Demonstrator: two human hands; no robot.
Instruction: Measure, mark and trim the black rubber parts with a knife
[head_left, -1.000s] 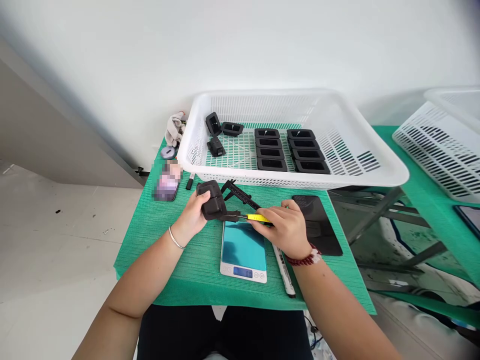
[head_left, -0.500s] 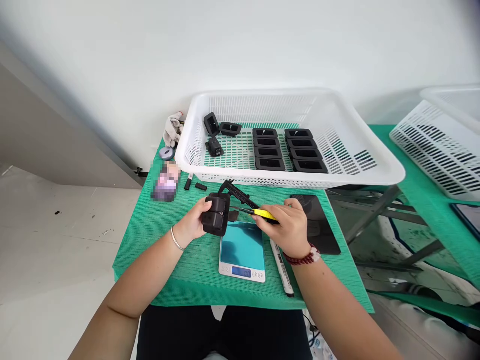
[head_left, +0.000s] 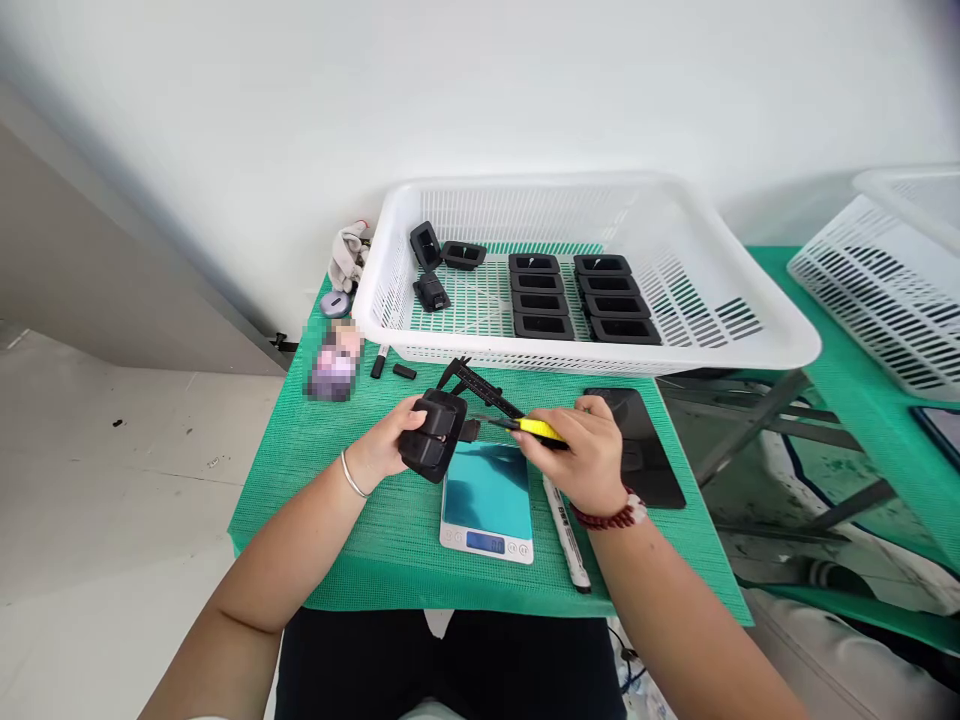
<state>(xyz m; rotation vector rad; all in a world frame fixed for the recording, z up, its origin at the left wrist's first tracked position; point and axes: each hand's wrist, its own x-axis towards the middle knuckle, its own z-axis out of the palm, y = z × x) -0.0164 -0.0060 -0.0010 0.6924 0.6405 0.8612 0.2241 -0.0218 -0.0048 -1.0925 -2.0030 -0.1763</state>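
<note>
My left hand (head_left: 391, 438) is closed around a black moulded part (head_left: 435, 434) with a wide rim, held tilted above the scale's left edge. My right hand (head_left: 581, 450) grips a yellow and black utility knife (head_left: 538, 429); its thin blade points left at the part's rim. Whether the blade touches it I cannot tell. Below them lies a digital kitchen scale (head_left: 487, 490) with a blue-green plate. A black caliper (head_left: 480, 385) rests just behind the knife. Beside the scale, under my right hand, is a white marker (head_left: 566, 535).
A white plastic basket (head_left: 525, 352) at the back holds several similar black parts (head_left: 540, 302). A dark tablet-like slab (head_left: 645, 450) lies right of my hand. At left are a black cap (head_left: 404, 371), a pen (head_left: 380, 360), and grey gloves (head_left: 348, 257). Another basket (head_left: 885, 290) stands far right.
The black part in my left hand has tilted, its rim leaning further right at the top. My right hand keeps its hold on the knife; the view has shifted slightly.
</note>
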